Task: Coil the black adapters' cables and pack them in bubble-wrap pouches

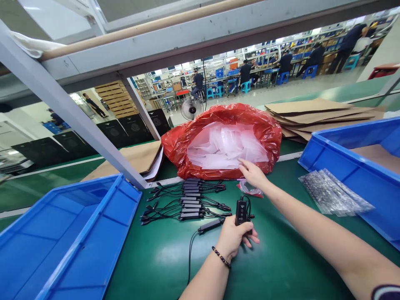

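Note:
My left hand (235, 237) is closed around a small black controller (241, 211) with its cable coiled at the top; a black cord trails from it across the green mat. My right hand (252, 173) reaches forward, fingers spread, to the mouth of a red plastic bag (265, 129) full of clear plastic pouches (223, 146). It touches the pouches at the bag's lower edge. One loose pouch (250, 189) lies under the right wrist. A row of black cable units (190, 199) lies on the mat to the left of both hands.
A blue bin (62, 241) sits at the left, another blue bin (343, 146) at the right with silvery bags (334, 193) draped over its rim. Cardboard sheets (315, 114) lie behind. A grey frame post (71, 112) slants across. People work at benches far off.

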